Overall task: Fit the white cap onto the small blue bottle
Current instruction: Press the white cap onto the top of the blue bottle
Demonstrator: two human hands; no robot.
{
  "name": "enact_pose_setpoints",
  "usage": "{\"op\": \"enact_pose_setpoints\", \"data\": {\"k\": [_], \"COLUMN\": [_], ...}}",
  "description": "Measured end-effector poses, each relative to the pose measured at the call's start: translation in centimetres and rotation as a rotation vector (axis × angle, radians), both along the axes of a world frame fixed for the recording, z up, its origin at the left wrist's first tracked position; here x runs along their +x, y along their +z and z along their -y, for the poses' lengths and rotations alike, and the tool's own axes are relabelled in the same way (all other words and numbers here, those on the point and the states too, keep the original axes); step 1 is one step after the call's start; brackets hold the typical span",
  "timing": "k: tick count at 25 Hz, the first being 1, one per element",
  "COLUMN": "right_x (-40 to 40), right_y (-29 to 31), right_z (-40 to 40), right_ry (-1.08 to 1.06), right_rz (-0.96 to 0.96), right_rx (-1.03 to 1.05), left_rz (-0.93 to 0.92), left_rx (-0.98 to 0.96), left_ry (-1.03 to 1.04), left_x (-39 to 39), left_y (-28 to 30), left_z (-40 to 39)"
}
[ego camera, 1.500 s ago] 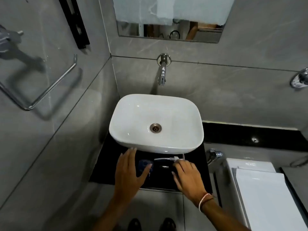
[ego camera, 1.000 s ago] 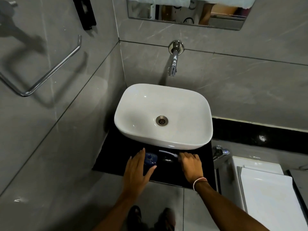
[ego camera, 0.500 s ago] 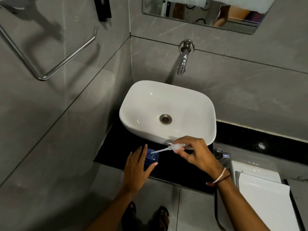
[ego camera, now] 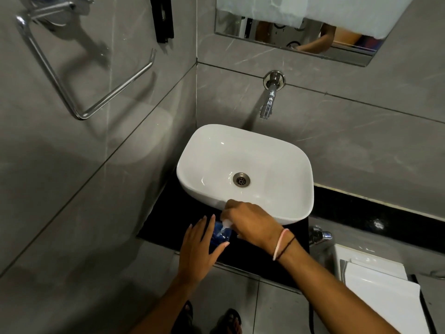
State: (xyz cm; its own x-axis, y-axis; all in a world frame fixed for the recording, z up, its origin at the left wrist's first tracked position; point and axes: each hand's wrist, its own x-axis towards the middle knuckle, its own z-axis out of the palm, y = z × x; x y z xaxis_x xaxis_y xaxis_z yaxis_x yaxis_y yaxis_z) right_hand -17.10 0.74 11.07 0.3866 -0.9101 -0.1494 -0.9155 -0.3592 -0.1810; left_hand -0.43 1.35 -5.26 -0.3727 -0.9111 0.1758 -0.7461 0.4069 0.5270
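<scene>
Left hand (ego camera: 196,251) is gripping the blue bottle (ego camera: 220,235) at the table's (ego camera: 159,227) front edge, below the sink (ego camera: 245,169). Right hand (ego camera: 250,224) is pinching the white cap (ego camera: 226,222), its tube going into the bottle mouth.

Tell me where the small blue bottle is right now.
The small blue bottle stands on the black counter in front of the white basin, held by the left hand, with the right hand above it.

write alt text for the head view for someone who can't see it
The right hand lowers a white cap with its tube into a small blue bottle, steadied by the left hand on a black counter. A white basin sits just behind, under a wall tap.
</scene>
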Motion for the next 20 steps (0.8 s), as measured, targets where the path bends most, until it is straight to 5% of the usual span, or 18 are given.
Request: {"op": "enact_pose_setpoints", "data": {"k": [7,15,20], "right_x": [2.1,-1.1,-1.8], "right_y": [-3.6,-6.6,-7.8], "right_z": [1.6,0.1,-1.1], "right_ry": [-0.041,-0.342,-0.441], "right_rz": [-0.052,0.549,0.69], "right_rx": [0.061,0.233,0.167], "left_rz": [0.025,0.035,0.078], "left_rx": [-0.029,-0.032,-0.077], "left_ry": [0.012,0.014,0.017], "left_x": [0.2,0.3,0.4], "left_y": [-0.3,0.1,0.0], "left_z": [0.2,-0.1,0.1]}}
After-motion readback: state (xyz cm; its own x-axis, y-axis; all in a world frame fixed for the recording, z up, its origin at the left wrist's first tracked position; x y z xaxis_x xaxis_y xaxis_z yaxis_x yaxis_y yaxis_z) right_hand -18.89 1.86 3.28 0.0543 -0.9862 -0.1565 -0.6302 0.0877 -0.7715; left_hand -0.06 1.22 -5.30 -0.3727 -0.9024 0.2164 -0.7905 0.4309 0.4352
